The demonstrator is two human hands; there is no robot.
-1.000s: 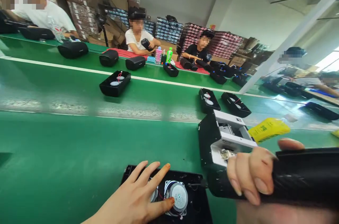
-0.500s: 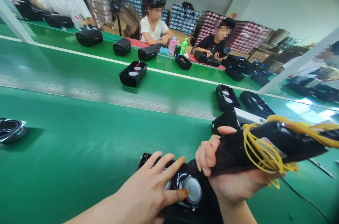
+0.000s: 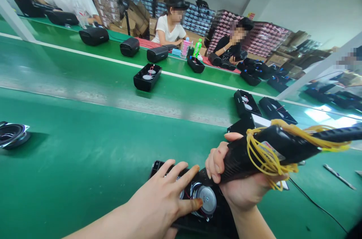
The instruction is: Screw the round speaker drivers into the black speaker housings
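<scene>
My right hand [image 3: 240,182] is wrapped round a black electric screwdriver [image 3: 240,156], its body bound with yellow rubber bands [image 3: 264,152]. The tool's nose points down at the black speaker housing [image 3: 220,220] in front of me; its tip is hidden behind my left fingers. My left hand [image 3: 164,193] lies with spread fingers across that housing, holding nothing. Its thumb touches a round silver-backed speaker driver [image 3: 208,199] set in the housing. A second driver shows only in part beneath the fingers.
A loose speaker driver [image 3: 13,134] lies at the left. A pen [image 3: 339,176] and a black cable [image 3: 313,201] lie at the right. Housings with drivers [image 3: 147,77] stand on the green conveyor [image 3: 186,92]. Several people sit across the line.
My right hand and the screwdriver have shifted slightly left, closer to my left hand. On the conveyor a housing has moved right. A person opposite has raised a hand to the face.
</scene>
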